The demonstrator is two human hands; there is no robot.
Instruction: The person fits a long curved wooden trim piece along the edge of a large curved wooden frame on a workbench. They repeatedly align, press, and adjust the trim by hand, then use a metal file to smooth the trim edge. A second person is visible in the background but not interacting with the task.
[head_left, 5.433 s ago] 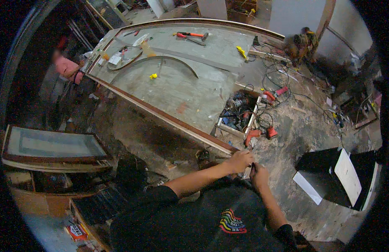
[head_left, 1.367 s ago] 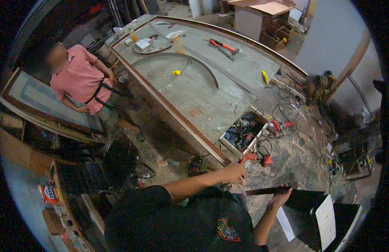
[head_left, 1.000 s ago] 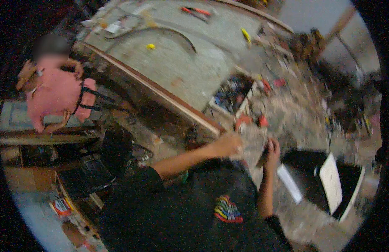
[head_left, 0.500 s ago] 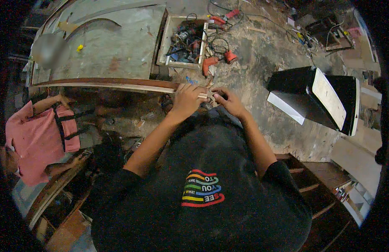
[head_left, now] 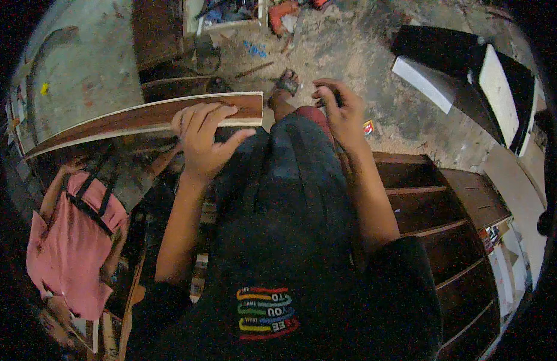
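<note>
A long narrow wooden board (head_left: 249,108), brown on its face with pale edges, reaches from the far left to the middle. My left hand (head_left: 200,135) lies on it near its right end, fingers spread and thumb stretched out below the board's edge. To the right, apart from the board, my right hand (head_left: 345,117) is raised over my leg with its fingers curled and thumb near the fingertips. Something small and dark may be at those fingertips; blur hides what it is.
A person in a pink shirt (head_left: 80,240) bends at the left. A grey-green panel (head_left: 92,72) lies beyond the board. At the top stands a crate (head_left: 230,25) beside a red power tool (head_left: 283,17). Brown shelving (head_left: 425,207) and black-and-white panels (head_left: 498,90) are on the right.
My left hand has moved left along the board and its fingers have spread. My right hand has come away from the board's end. The view has shifted, with the crate now higher up.
</note>
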